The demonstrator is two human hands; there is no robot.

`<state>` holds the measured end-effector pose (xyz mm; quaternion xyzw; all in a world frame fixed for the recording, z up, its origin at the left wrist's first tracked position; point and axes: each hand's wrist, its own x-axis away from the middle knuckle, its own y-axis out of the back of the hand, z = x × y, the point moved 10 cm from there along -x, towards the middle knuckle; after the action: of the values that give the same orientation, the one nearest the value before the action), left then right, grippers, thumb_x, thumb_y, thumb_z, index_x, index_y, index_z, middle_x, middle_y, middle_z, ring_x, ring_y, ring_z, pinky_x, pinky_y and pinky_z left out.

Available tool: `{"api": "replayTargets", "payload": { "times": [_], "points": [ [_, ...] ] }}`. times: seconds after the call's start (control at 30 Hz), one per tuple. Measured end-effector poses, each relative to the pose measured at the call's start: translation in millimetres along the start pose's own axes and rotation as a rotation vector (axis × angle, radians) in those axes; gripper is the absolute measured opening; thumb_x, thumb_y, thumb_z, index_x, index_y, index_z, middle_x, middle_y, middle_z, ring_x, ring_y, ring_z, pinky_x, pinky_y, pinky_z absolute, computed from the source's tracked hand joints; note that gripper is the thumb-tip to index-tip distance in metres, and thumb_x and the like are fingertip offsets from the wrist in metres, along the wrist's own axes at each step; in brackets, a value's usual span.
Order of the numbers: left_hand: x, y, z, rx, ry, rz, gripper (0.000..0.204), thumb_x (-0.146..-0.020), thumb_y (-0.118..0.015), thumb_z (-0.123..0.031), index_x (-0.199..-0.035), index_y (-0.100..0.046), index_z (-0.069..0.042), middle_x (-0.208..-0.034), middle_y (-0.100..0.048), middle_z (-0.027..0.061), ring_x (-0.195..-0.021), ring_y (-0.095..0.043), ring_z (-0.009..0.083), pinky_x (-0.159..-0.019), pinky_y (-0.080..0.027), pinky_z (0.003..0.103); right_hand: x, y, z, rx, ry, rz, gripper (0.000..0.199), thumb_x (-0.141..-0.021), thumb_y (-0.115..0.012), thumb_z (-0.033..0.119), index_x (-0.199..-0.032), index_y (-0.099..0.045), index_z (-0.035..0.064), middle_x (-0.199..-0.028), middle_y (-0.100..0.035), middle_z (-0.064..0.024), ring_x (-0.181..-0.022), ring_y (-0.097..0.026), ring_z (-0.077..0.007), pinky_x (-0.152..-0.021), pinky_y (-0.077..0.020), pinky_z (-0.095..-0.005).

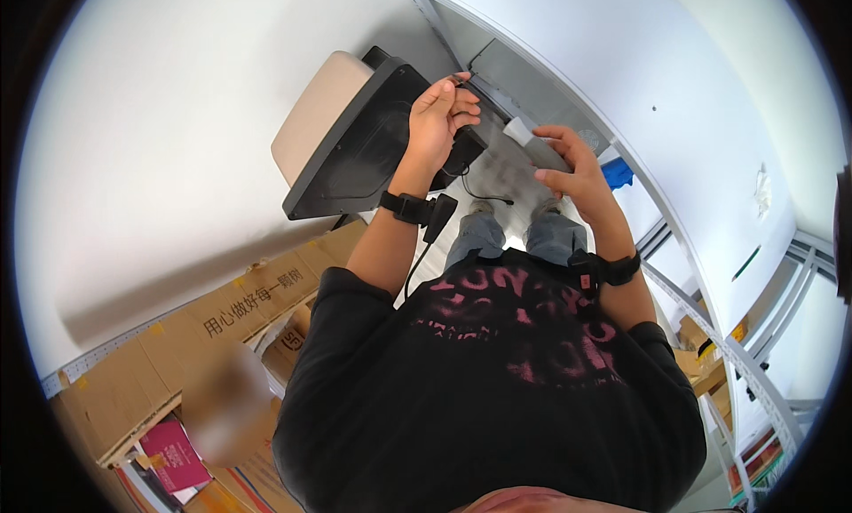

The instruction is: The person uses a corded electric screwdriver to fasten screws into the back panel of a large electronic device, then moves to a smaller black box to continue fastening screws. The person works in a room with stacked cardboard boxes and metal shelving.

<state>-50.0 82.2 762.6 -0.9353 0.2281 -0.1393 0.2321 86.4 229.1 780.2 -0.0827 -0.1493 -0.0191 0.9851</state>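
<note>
Your left hand [433, 118] pinches a small dark piece [459, 80], right of a black-and-beige unit [351, 145]; your right hand [579, 174] grasps a white-tipped grey bottle [547, 154].

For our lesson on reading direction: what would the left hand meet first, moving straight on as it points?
The left hand would probably meet the grey panel ahead of it, though depth is unclear.

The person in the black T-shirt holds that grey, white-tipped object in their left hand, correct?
Not the left: the head view shows the person in the black T-shirt holding the grey, white-tipped object in their right hand.
</note>
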Motion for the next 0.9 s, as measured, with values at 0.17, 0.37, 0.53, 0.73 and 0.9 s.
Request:
{"api": "replayTargets", "payload": {
  "times": [0.17, 0.37, 0.53, 0.73, 0.9],
  "points": [
    [0, 35, -7, 0.063, -0.027, -0.059, 0.023, -0.096, -0.046, -0.019, -0.109, -0.055, -0.002, -0.081, -0.063, 0.0041, -0.072, -0.061, 0.0117, -0.064, -0.054, 0.027, -12, -51, -4, -0.168, 0.018, 0.02, 0.055, -0.073, -0.062, 0.01, -0.125, -0.044, 0.0046, -0.101, -0.059, -0.013, -0.061, -0.046, -0.0072, -0.048, -0.0356, -0.0198],
    [-3, 47, -11, 0.196, 0.001, -0.109, 0.02, -0.095, -0.048, -0.016, -0.107, -0.056, -0.004, -0.085, -0.064, 0.0062, -0.072, -0.063, 0.013, -0.064, -0.054, 0.027, -21, -65, -13, -0.314, -0.016, -0.037, 0.046, -0.08, -0.057, 0.012, -0.123, -0.046, 0.0017, -0.097, -0.063, -0.0136, -0.051, -0.042, -0.0056, -0.043, -0.0328, -0.0192],
    [-3, 57, -14, 0.229, -0.007, -0.139, 0.018, -0.095, -0.049, -0.015, -0.107, -0.058, -0.005, -0.085, -0.064, 0.006, -0.071, -0.063, 0.0115, -0.063, -0.054, 0.026, -28, -71, -15, -0.421, -0.083, -0.019, 0.041, -0.081, -0.057, 0.014, -0.119, -0.048, 0.0017, -0.094, -0.065, -0.0116, -0.047, -0.04, -0.005, -0.04, -0.0317, -0.0182],
    [-2, 61, -12, 0.267, -0.003, -0.202, 0.017, -0.094, -0.05, -0.015, -0.106, -0.059, -0.006, -0.084, -0.063, 0.0039, -0.069, -0.061, 0.0095, -0.06, -0.053, 0.024, -39, -74, -22, -0.534, -0.076, 0.042, 0.041, -0.085, -0.051, 0.014, -0.122, -0.044, -0.0017, -0.097, -0.062, -0.0191, -0.046, -0.041, -0.0055, -0.039, -0.0315, -0.0181],
    [-3, 66, -11, 0.255, -0.023, -0.259, 0.017, -0.093, -0.052, -0.015, -0.105, -0.06, -0.006, -0.08, -0.063, 0.0024, -0.066, -0.059, 0.0087, -0.058, -0.051, 0.023, -41, -78, -25, -0.684, -0.112, 0.067, 0.037, -0.086, -0.051, 0.011, -0.12, -0.045, -0.0029, -0.096, -0.063, -0.02, -0.047, -0.041, -0.006, -0.039, -0.032, -0.0183]
  ]
}}
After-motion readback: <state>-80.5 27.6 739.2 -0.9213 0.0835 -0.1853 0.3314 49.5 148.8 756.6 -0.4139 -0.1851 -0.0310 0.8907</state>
